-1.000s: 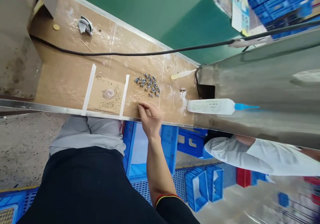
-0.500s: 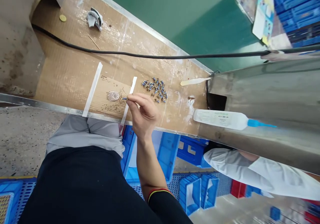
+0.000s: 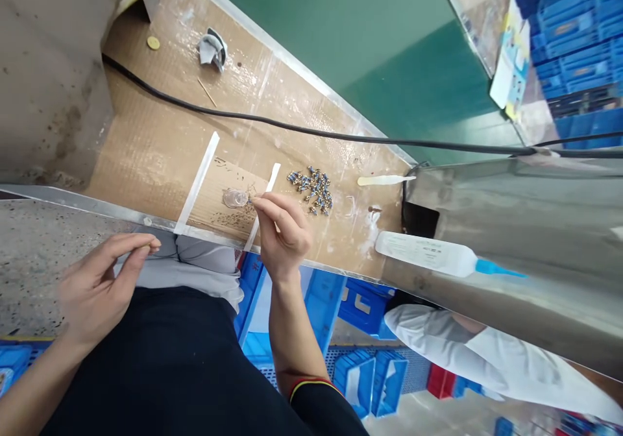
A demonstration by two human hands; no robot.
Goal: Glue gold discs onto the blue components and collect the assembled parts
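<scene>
While your right hand (image 3: 285, 238) works over the bench (image 3: 146, 157), its thumb and fingertips (image 3: 257, 197) are pinched shut on a tiny blue-tipped screw (image 3: 250, 198), just beside a clear round dish (image 3: 236, 198). Your left hand (image 3: 100, 290) is off the bench, thumb and forefinger nearly meeting; you cannot tell if they hold anything. Landmark: the pile of loose screws (image 3: 312, 191). The dish sits left of the pile, with a white tape strip (image 3: 272, 178) between them. Past the pile lie a wooden stick (image 3: 384, 180) and a white glue bottle (image 3: 423, 254) with a blue nozzle. Below it, a co-worker's white sleeve (image 3: 438, 332).
</scene>
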